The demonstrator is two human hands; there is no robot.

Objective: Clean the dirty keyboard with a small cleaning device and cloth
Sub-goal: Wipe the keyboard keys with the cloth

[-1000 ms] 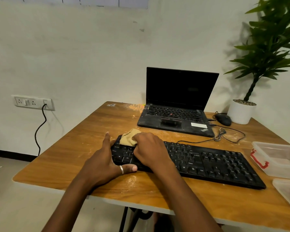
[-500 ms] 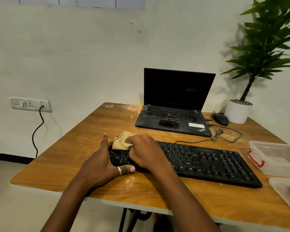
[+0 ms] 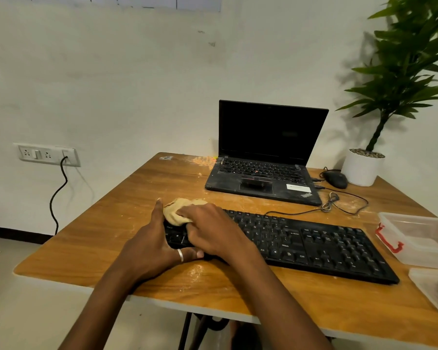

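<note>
My right hand presses a bunched tan cloth onto the far left corner of the black keyboard; my left hand lies spread, bracing its left end on the dusty table.

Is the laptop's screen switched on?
No, the laptop stands open at the back of the table, but its screen is plain black.

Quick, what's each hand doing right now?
Left hand: open, bracing the keyboard end.
Right hand: closed on the cloth, pressing it on the keys.
</note>
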